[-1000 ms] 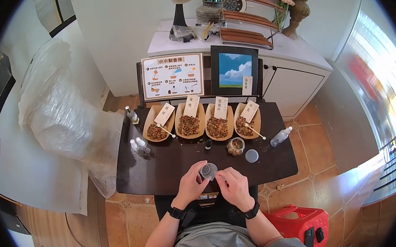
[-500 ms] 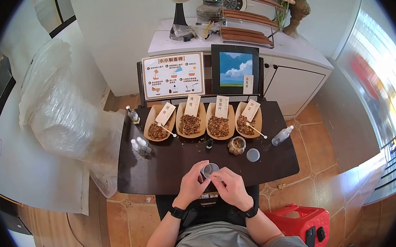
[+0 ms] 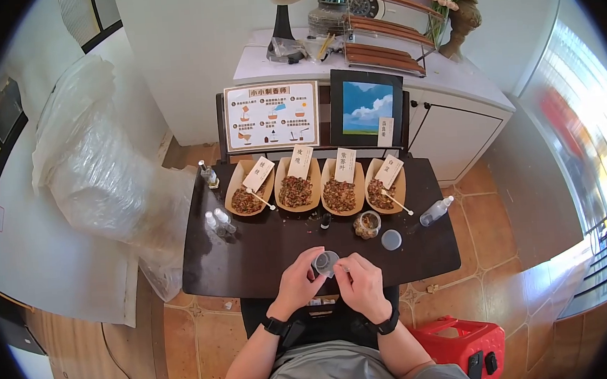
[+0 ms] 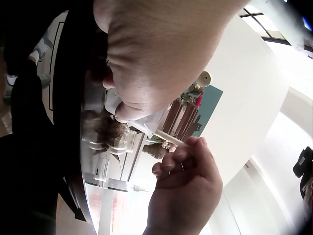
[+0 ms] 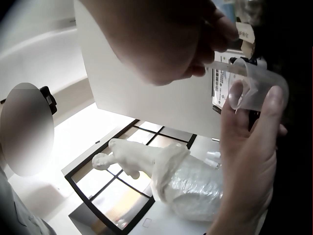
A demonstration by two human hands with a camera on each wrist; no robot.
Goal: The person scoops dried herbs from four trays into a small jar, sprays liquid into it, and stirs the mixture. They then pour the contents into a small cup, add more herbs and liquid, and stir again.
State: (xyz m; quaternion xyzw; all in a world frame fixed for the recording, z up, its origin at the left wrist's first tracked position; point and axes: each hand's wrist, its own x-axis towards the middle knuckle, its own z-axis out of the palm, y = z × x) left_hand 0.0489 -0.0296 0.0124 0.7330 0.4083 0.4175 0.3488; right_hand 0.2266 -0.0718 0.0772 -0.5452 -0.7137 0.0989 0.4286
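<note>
In the head view my left hand [image 3: 296, 286] grips a small clear plastic cup [image 3: 326, 262] over the table's front edge. The cup's mouth tilts toward my right hand [image 3: 364, 288]. The right wrist view shows the left thumb and fingers round the cup wall [image 5: 264, 88]. Between its thumb and fingers my right hand pinches a thin pale stick [image 4: 168, 137], whose far end reaches into the cup [image 5: 222, 65]. Beyond the hands stand a small dark bottle [image 3: 325, 221] and an open jar [image 3: 367, 224] of dried bits, with a round lid [image 3: 391, 240] beside it.
Several paper trays [image 3: 298, 193] of dried plant bits with labels line the back of the dark table [image 3: 266, 252]. Small clear bottles [image 3: 220, 222] stand at left; a spray bottle [image 3: 437, 211] lies at right. A red stool [image 3: 462, 347] is on the floor at right.
The right hand moved left over the cup, then drew back right, still pinching the stick. The left hand keeps its grip on the cup. The head view shifted slightly.
</note>
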